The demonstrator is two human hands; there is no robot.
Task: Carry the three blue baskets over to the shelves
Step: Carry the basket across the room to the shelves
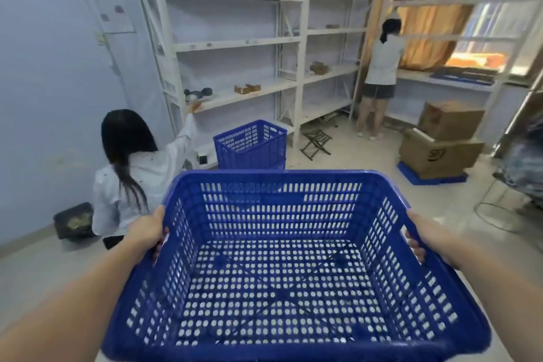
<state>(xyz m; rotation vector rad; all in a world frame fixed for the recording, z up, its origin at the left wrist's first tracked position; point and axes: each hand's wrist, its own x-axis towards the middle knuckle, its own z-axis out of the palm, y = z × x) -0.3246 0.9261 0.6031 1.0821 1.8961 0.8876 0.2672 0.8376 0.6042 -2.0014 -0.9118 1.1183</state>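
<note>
A large empty blue perforated basket [282,329] fills the lower middle of the head view, held up off the floor. My left hand [147,231] grips its left rim and my right hand [423,239] grips its right rim. Beyond it, more blue baskets [251,144] stand stacked on the floor in front of the white shelves [235,44], which run along the back wall. How many baskets are in that stack is hidden by the one I hold.
A person in white [129,185] crouches at the left, reaching onto a shelf. Another person [380,73] stands at the right shelves. Cardboard boxes [440,141] sit on a blue pallet at right. A small folding stool [316,141] and a black tray [73,220] lie on the floor.
</note>
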